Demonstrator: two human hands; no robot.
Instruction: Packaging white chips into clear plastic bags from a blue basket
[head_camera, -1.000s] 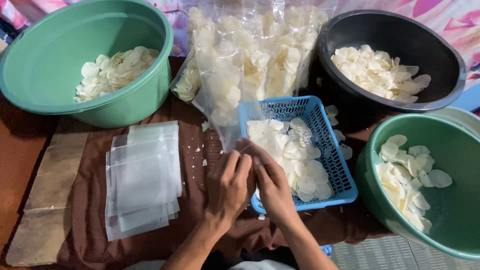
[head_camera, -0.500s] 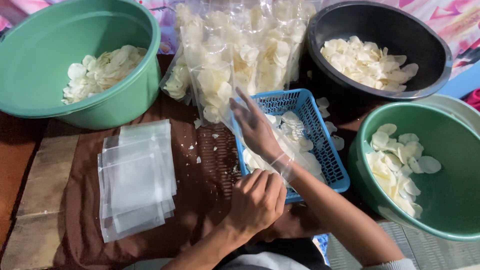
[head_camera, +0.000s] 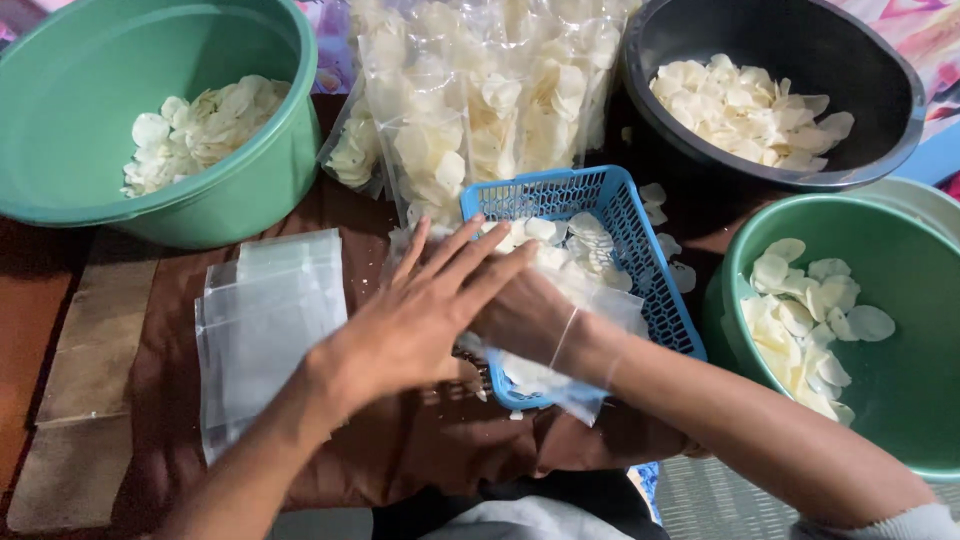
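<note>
Hands (head_camera: 470, 310) over blue basket (head_camera: 640, 270), brown cloth (head_camera: 400, 460)

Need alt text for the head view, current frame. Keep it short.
Two bare hands meet over a blue plastic mesh basket of pale round chips: the left hand lies flat and open, the right hand sits inside a clear plastic bag. Around them: a stack of empty clear bags, filled chip bags, two green plastic basins and a black one.

It looks like a home snack-packing spot: big bowls (head_camera: 240, 200) of white chips (head_camera: 745, 105), filled bags (head_camera: 480, 90), and empty bags (head_camera: 265, 320).
</note>
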